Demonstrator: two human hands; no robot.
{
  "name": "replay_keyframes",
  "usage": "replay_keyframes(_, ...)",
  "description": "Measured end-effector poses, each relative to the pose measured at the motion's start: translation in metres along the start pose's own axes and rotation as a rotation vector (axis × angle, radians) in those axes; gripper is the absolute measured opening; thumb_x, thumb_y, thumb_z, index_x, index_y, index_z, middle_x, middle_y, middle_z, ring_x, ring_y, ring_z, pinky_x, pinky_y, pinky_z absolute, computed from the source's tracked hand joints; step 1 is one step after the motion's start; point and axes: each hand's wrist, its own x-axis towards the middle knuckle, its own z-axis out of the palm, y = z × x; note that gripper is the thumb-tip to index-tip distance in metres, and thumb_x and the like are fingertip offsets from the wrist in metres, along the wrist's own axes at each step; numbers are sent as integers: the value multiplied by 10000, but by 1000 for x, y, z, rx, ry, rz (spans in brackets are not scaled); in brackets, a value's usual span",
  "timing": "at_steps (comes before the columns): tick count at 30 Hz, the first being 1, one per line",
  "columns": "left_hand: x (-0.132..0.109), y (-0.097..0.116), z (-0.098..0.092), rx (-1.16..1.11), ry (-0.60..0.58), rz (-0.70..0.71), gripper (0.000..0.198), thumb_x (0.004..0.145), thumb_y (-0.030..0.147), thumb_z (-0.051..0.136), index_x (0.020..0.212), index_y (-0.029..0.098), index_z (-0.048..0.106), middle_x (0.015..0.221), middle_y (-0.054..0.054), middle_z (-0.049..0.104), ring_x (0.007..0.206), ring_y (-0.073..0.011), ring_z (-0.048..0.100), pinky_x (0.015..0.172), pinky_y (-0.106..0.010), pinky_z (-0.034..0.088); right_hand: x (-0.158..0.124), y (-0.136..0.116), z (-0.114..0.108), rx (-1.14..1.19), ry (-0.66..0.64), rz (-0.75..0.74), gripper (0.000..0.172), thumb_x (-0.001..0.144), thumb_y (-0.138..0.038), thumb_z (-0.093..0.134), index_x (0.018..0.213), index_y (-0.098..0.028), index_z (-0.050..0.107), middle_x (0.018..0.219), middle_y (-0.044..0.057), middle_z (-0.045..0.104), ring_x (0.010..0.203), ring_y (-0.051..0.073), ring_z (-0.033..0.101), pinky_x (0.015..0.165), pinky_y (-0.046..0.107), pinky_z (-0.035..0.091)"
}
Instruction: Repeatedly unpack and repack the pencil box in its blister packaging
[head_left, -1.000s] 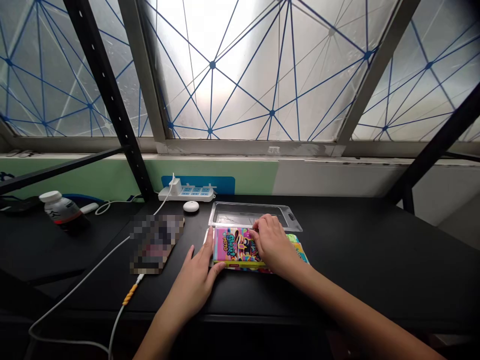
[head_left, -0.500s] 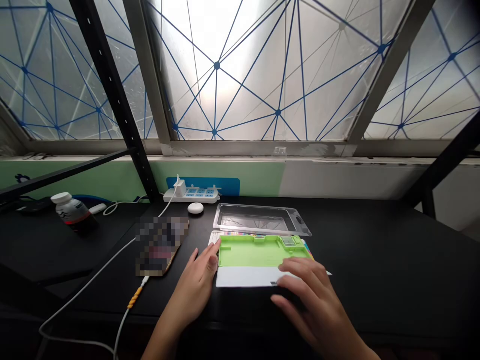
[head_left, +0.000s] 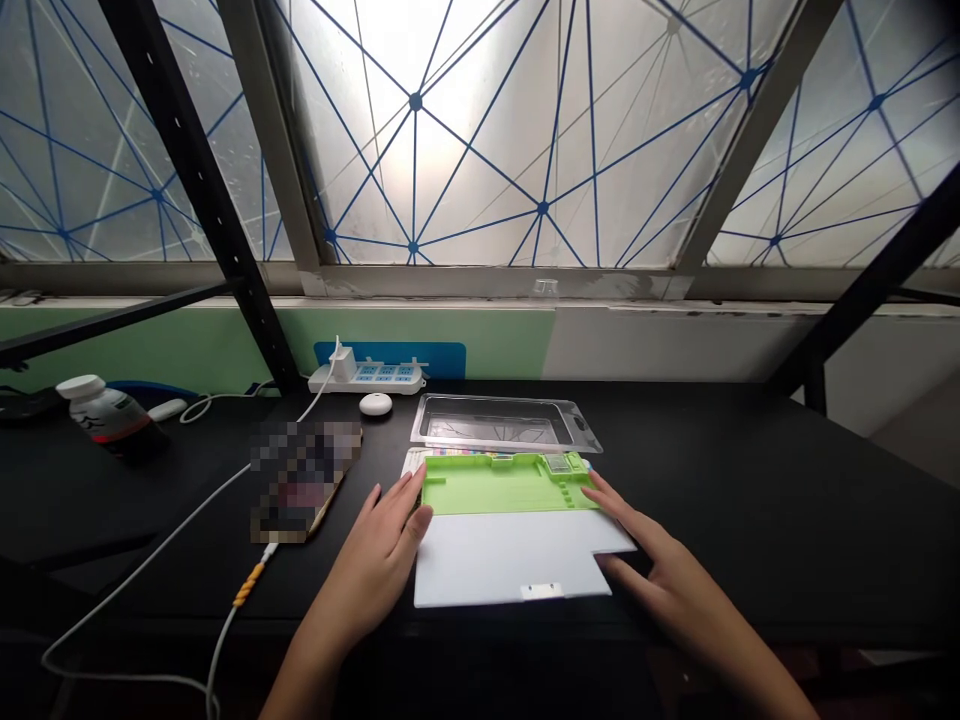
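Note:
A green plastic tray (head_left: 502, 485) lies on the black desk (head_left: 750, 500) in front of me, with a white card flap (head_left: 510, 560) folded out toward me from its near edge. My left hand (head_left: 379, 560) rests flat against the tray's left end, fingers stretched out. My right hand (head_left: 660, 570) lies flat on the desk at the flap's right corner, fingers spread and touching the tray's right end. A strip of colourful printed card (head_left: 457, 453) peeks out behind the tray. A clear plastic blister cover (head_left: 504, 424) lies just behind it.
A blurred phone (head_left: 300, 480) with a white charging cable (head_left: 150, 570) lies to the left. A white power strip (head_left: 367, 377), a small white round object (head_left: 375, 403) and a bottle (head_left: 109, 417) sit at the back left. Black shelf struts frame the window.
The colourful card that covered the pack has been swung open toward me, baring the green tray and laying out white side up. My right hand moved from the pack's top to its right corner.

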Motion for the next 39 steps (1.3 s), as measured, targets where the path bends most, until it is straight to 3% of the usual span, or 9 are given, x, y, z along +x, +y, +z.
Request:
replay_keyframes(3,-2,-2,0,-41,19,30,595,1046,542,164,1574,284,257,1607,-21,320,1513,-225,216,1243,-519,124,0,-4,3,47,37,41,541,936,-504,525,1457,-362,488,1574,-10,393,1407,301,429,1129,451,412)
replay_keyframes(9,-5,0,-1,-79,65,61,635,1013,621,133,1561,338,285,1610,1,318,1507,-260,228,1231,-536,162,7,-5,-3,169,104,144,498,933,-567,518,1373,-345,589,1453,2,564,1313,310,544,1043,419,508)
replay_keyframes(16,-5,0,-2,-119,73,81,690,995,655,128,1532,295,371,1621,-20,305,1505,-268,243,1239,-520,124,8,-8,-1,185,110,201,550,917,-595,532,1386,-309,556,1331,47,669,1132,307,678,916,391,583)
replay_keyframes(20,-5,0,-1,-117,85,89,680,999,645,124,1554,305,319,1620,-32,308,1499,-269,263,1224,-518,200,10,-7,0,197,151,200,501,924,-586,521,1310,-284,624,1234,43,725,1117,306,685,918,396,580)
replay_keyframes(23,-6,0,-1,-109,107,95,679,998,646,150,1564,300,293,1605,-53,344,1491,-277,283,1209,-521,245,11,-6,0,164,200,174,454,915,-562,544,1231,-266,683,1214,42,734,1148,314,668,945,403,568)
replay_keyframes(31,-2,2,1,-103,75,33,601,1033,551,300,1567,280,253,1590,-70,374,1479,-246,316,1218,-529,213,13,-4,1,130,233,146,456,899,-537,571,1228,-246,694,1230,60,725,1151,328,668,948,429,576)
replay_keyframes(34,-1,2,2,-92,69,9,617,1031,528,346,1576,277,204,1582,-81,388,1470,-244,338,1211,-532,230,12,-3,3,119,215,130,475,904,-531,574,1265,-238,670,1243,71,719,1155,323,666,957,431,573)
replay_keyframes(39,-2,2,2,-25,79,23,607,1016,508,404,1557,280,249,1563,-81,419,1468,-263,339,1210,-537,226,12,1,4,55,191,63,551,915,-509,575,1387,-225,572,1349,93,652,1219,317,624,1010,445,538)
